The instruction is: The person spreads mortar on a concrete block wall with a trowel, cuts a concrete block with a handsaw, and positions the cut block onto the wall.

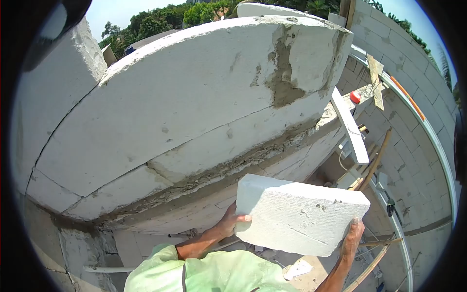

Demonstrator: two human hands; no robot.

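Observation:
Between my two hands I hold a white lightweight concrete block, raised in front of my chest and slightly tilted, its right end lower. My left hand grips the left end, thumb lying over the near face. At the opposite end my right hand clasps the lower right edge, thumb on the face and the other fingers mostly hidden behind. The block's surface is ribbed, with a few chips and a scratch. Beyond it stands a block wall with grey mortar smears, apart from the block.
A rough mortar ledge runs along the wall. To the right are a white strip of board, a red round object, a wooden piece, bamboo poles and a long metal rail. Another block wall rises behind.

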